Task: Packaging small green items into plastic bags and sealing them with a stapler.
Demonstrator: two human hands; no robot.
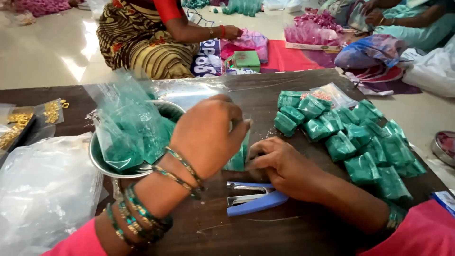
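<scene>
While both hands pinch it, the small green packet [237,159] sits on the dark board [265,90], just above the blue stapler [253,199]. Left hand [208,135] fingers closed on its top; right hand [277,163] curled, pressing its side. Risk: loose fold slips, green contents spill. Steel bowl [102,163] of open bags sits near the left wrist; an elbow nudge could tip it.

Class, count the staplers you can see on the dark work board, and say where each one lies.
1. The blue stapler lies on the board just in front of the right hand and right of the left hand. Others may be hidden under the packets.
</scene>
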